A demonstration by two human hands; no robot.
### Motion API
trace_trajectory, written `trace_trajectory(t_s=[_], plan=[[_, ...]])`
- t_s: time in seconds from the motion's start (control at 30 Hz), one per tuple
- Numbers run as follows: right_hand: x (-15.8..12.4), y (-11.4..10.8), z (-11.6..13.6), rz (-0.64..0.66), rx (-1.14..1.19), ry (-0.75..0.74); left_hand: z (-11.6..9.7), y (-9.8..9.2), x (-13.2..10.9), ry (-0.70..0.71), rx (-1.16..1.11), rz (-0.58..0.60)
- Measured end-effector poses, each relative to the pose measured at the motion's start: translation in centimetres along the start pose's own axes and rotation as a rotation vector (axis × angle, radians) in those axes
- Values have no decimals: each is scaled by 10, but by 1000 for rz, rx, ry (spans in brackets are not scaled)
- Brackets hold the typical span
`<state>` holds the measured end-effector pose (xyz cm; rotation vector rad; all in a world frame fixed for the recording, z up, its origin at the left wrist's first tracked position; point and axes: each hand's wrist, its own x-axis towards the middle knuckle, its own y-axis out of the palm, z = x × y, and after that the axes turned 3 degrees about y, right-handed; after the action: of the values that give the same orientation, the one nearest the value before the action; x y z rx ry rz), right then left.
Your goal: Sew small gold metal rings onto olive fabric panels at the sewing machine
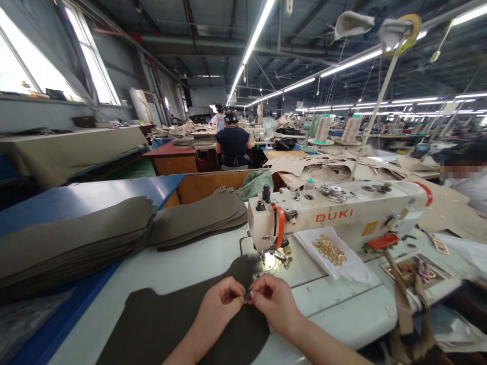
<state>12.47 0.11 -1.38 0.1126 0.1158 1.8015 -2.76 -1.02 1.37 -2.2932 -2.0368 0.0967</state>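
Where the workshop's dark roof (213, 50) stretched away, hung with strip lights (261, 30), a pale worktable (160, 268) bore a white sewing machine (342, 200) lettered DUKI in orange. Flat on the worktable lay a dark panel (178, 314), its far end just beside the machine's metal plate (304, 266). Over the panel, the left hand (222, 299) and the right hand (274, 300) met, fingers pinched. A yellow label (370, 228) on the machine bore print too small to read. Smallest, a dark strip (248, 292) was clamped between both hands' fingertips.

Small dark strip (248, 292) between fingers (259, 298)
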Motion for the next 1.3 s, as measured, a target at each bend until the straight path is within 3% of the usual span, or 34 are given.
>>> trace_trajectory(t_s=[0.3,0.6,0.77,0.97,1.1,1.2,1.3], plan=[[-3,-1,1,-30,-91,-57,-2,3,-1,-30,-46,-14],[-2,-3,2,-1,89,37,5,3,-4,26,55,-67],[-3,-9,6,27,-145,63,9,2,-4,23,80,-63],[-7,-18,23,83,-630,-162,0,5,-6,2,173,0],[-7,-26,24,97,-540,-23,-17,1,5,16,289,169],[-6,-35,21,104,-294,168,-15,-4,18,148,521,14],[-4,-42,20,94,-198,232,6,-4,19,313,869,-167]])
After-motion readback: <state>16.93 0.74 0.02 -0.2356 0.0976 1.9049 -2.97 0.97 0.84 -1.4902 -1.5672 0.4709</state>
